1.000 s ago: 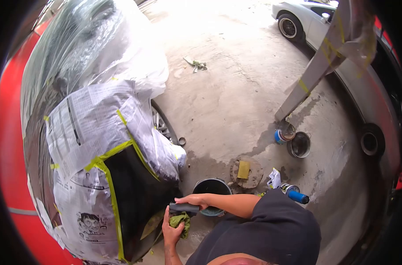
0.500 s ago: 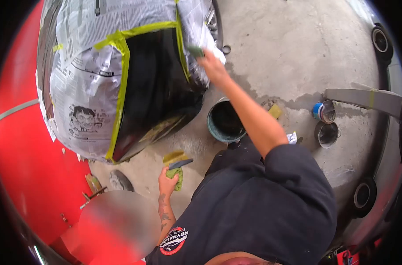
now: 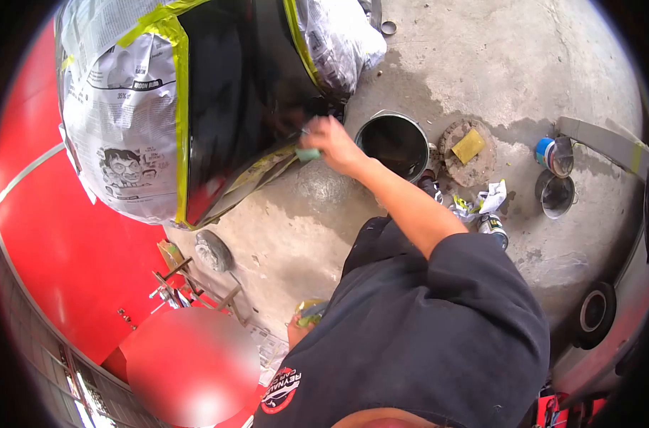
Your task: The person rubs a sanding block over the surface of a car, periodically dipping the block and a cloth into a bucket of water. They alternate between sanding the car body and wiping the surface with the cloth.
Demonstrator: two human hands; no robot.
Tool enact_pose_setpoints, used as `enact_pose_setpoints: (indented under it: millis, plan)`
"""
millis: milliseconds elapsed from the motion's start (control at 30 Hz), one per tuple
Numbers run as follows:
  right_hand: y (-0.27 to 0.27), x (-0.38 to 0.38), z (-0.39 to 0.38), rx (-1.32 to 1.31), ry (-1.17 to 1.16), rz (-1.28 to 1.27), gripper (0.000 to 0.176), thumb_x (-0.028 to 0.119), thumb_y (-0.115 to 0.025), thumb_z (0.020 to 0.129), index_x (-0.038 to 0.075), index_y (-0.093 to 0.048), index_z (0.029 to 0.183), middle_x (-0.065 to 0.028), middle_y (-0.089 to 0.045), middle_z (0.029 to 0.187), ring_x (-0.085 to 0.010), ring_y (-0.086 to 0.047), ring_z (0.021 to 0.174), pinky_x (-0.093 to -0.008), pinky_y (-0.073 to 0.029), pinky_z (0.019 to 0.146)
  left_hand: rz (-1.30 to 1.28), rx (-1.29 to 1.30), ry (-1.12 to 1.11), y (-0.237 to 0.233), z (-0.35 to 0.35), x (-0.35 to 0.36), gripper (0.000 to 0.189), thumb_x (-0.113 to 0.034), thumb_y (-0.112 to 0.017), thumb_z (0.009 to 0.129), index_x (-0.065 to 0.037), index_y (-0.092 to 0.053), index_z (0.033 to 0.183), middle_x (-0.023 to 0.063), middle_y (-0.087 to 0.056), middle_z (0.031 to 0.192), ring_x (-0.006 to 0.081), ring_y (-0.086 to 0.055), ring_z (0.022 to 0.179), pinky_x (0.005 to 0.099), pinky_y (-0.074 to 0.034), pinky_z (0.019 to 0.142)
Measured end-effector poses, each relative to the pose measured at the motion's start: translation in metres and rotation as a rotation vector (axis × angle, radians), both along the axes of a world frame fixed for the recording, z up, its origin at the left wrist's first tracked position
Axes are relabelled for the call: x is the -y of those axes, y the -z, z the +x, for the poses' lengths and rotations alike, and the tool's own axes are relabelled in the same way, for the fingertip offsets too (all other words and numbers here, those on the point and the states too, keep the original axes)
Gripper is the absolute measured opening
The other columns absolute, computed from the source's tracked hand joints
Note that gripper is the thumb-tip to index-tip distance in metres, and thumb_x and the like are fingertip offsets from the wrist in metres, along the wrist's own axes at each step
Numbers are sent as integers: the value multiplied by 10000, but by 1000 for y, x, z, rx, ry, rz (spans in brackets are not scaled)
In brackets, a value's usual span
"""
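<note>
My right hand [image 3: 329, 145] is closed around a small light-green pad [image 3: 308, 153] at the lower corner of the glossy black car panel [image 3: 231, 107]. Motion blurs the fingers slightly. Low beside my body, my left hand [image 3: 296, 329] grips a bunched green cloth [image 3: 308, 321] together with a dark grey flat piece [image 3: 314, 309]; my shirt partly hides this hand. Yellow-green masking tape [image 3: 182, 128] edges the panel, and printed newspaper [image 3: 124, 121] covers the bodywork around it.
A dark bucket [image 3: 392, 146] of liquid stands right of the panel. Beyond it, a yellow sponge [image 3: 468, 147] rests on a round block [image 3: 449, 160]. Crumpled paper [image 3: 491, 197], a can [image 3: 493, 230], a blue tin [image 3: 545, 152] and a metal pail [image 3: 555, 194] sit on the concrete floor.
My right hand has moved down from the papered area at the upper right to the panel's lower corner, still with the pad. My left hand has dropped closer to my body.
</note>
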State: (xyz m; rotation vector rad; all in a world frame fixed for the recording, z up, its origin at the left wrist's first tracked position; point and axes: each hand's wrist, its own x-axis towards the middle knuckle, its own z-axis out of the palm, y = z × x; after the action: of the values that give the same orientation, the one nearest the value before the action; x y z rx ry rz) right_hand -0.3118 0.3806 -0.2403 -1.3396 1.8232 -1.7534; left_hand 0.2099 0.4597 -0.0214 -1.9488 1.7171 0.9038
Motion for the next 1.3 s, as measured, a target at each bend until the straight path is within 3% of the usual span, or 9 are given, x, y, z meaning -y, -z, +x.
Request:
enact_pose_setpoints:
  millis: [167,400,600,867,1067,1100,1133,1200,1300]
  plan:
    - [43,-108,39,140,323,490,465,-75,-587,781,209,-769,1102,-104,-701,1083,-351,-653,1028,-474,-517,955,-225,-21,315,15,-19,77,459,-129,-799,765,34,-656,1169,197,-725,1030,311,-709,968,389,-549,894]
    - [131,-328,0,334,779,726,576,60,-625,863,44,-504,1426,-180,-601,1357,-340,-585,1281,-412,-439,1105,-203,-294,216,65,-8,94,443,-174,-804,780,-6,-659,1163,191,-743,1053,289,-732,975,399,-557,884]
    - [186,-578,172,502,961,1031,379,63,-622,822,44,-656,1198,-148,-702,1036,-281,-673,912,-410,-542,853,-88,-258,180,143,102,51,574,-259,-845,732,-8,-671,1217,209,-747,1080,317,-735,1014,408,-557,912]
    - [63,-555,378,772,871,1308,449,16,-672,787,8,-663,1236,-142,-722,1010,-235,-687,841,-387,-560,760,116,-145,46,192,228,11,660,-275,-852,719,8,-661,1284,221,-747,1123,310,-731,1065,405,-557,948]
    - [75,-532,320,790,831,1052,376,90,-714,846,1,-708,1211,-90,-738,957,-182,-678,836,-340,-542,769,-2,-268,22,205,241,33,622,-259,-851,732,17,-669,1259,212,-751,1091,296,-737,1024,391,-561,925]
    - [76,-520,302,724,807,990,325,120,-663,912,24,-689,1222,-39,-697,896,-152,-624,714,-323,-491,592,-34,-285,13,193,227,37,609,-255,-850,738,16,-669,1253,210,-752,1082,292,-738,1015,390,-562,916]
    - [77,-509,284,754,813,907,398,189,-698,923,4,-680,1275,-96,-735,980,-182,-669,832,-342,-537,778,-10,-314,21,188,218,41,602,-252,-851,745,19,-666,1249,206,-751,1070,288,-737,1002,390,-562,904]
    - [3,-443,262,810,814,866,438,230,-690,949,-26,-654,1301,-98,-728,982,-179,-661,822,-325,-528,777,36,-371,39,182,203,51,587,-246,-851,757,24,-658,1241,198,-751,1047,279,-737,976,389,-561,880]
    - [46,-437,243,502,730,684,462,225,-698,950,-50,-636,1316,-89,-720,963,-176,-651,795,-311,-520,755,36,-459,19,178,187,55,578,-250,-849,772,31,-647,1235,186,-749,1021,267,-735,944,390,-559,855]
